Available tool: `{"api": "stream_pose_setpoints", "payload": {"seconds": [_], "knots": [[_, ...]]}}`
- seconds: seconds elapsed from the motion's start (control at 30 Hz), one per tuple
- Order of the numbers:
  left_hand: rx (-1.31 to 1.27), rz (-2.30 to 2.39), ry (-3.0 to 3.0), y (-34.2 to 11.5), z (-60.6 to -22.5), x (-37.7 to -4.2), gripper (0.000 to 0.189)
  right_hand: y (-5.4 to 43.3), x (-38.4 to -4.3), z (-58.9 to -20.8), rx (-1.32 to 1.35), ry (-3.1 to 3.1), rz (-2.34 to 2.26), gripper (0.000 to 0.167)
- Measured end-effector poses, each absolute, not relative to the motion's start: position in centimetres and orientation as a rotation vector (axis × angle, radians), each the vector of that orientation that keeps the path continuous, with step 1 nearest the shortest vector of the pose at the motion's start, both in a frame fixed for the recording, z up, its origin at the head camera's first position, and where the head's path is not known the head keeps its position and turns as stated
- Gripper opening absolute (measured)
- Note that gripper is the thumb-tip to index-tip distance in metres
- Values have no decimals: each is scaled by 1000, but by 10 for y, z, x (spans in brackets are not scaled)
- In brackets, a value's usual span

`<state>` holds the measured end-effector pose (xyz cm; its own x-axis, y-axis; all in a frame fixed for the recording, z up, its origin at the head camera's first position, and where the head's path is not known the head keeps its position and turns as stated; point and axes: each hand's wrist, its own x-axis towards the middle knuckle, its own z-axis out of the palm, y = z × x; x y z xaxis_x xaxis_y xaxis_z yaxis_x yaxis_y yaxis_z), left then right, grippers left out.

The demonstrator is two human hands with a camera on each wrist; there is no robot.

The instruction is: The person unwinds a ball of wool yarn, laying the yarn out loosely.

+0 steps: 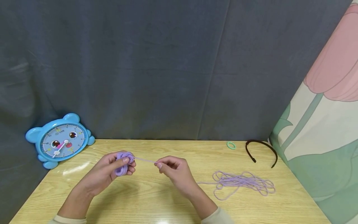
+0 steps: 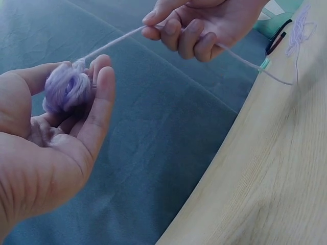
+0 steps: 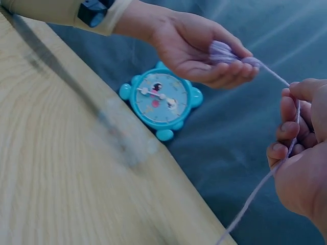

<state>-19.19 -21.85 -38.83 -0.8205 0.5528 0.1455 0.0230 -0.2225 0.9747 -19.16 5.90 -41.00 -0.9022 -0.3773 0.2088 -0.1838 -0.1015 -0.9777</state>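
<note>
My left hand [image 1: 104, 172] holds a small wound ball of purple yarn [image 1: 121, 171] between thumb and fingers, raised above the table. From the ball a taut strand [image 2: 115, 41] runs across to my right hand [image 1: 177, 174], which pinches it between thumb and index finger. In the right wrist view the strand passes over the right palm and hangs down past the curled fingers [image 3: 288, 131]. Its far end leads to a loose pile of purple yarn [image 1: 243, 182] lying on the table to the right of my right hand.
A blue animal-shaped clock [image 1: 62, 141] leans at the table's back left. A green ring [image 1: 231, 145] and a black headband [image 1: 263, 142] lie at the back right of the wooden table [image 1: 156, 205]. Behind stands a dark curtain [image 1: 145, 68]; a flower-patterned cloth [image 1: 324, 130] hangs at right.
</note>
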Motion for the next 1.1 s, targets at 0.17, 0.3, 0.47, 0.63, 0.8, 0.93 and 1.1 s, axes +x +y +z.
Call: {"api": "stream_pose_setpoints", "payload": {"seconds": [0.17,0.3,0.47,0.63,0.8,0.93,1.1], "knots": [[705,2095,1548,-219,-389,-192,29,70,-194,-408,-587,2081,-2174,24],[744,2072,1422,-220,-389,-192,39,75,-196,-407,-570,2096,-2184,25],[757,2054,1458,-220,-388,-191,36,82,-197,-406,-555,2091,-2215,26],[738,2007,1625,-221,-390,-192,31,89,-198,-403,-550,2078,-2268,26],[697,1972,1757,-222,-391,-192,30,98,-198,-401,-555,2067,-2316,22],[673,1947,1818,-222,-390,-191,31,108,-198,-400,-579,2085,-2343,10],[656,1936,1840,-221,-388,-191,38,122,-198,-398,-602,2118,-2360,16]]}}
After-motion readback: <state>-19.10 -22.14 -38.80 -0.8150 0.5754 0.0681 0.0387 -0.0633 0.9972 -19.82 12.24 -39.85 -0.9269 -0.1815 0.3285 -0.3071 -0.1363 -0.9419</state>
